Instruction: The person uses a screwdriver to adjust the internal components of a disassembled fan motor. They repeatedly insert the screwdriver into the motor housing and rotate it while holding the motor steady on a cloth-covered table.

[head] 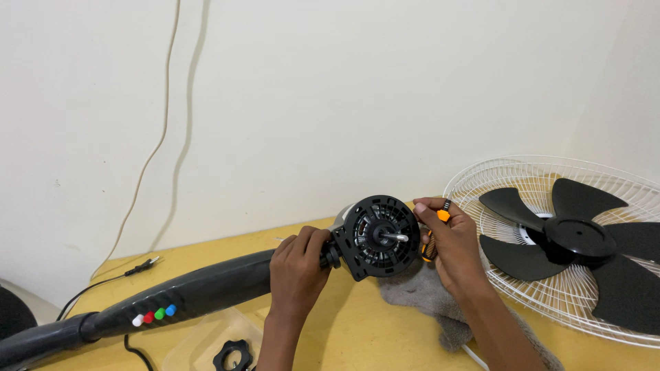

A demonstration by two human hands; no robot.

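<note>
Black fan motor (pixel 380 237), two hands

The fan motor (pixel 380 237) sat hemmed in: the left hand (pixel 297 271) gripped its neck at eight o'clock, and the right hand (pixel 450 251), closed around an orange-handled screwdriver (pixel 433 237), pressed against its three o'clock edge. A grey cloth (pixel 426 295) lay under it at five o'clock. Beyond, at three o'clock, the white grille (pixel 509 180) with its black blade (pixel 577 240) blocked the tabletop. The stand column (pixel 172 299) barred the eight o'clock side. Open room remained at twelve o'clock, before the wall (pixel 344 103).
</note>
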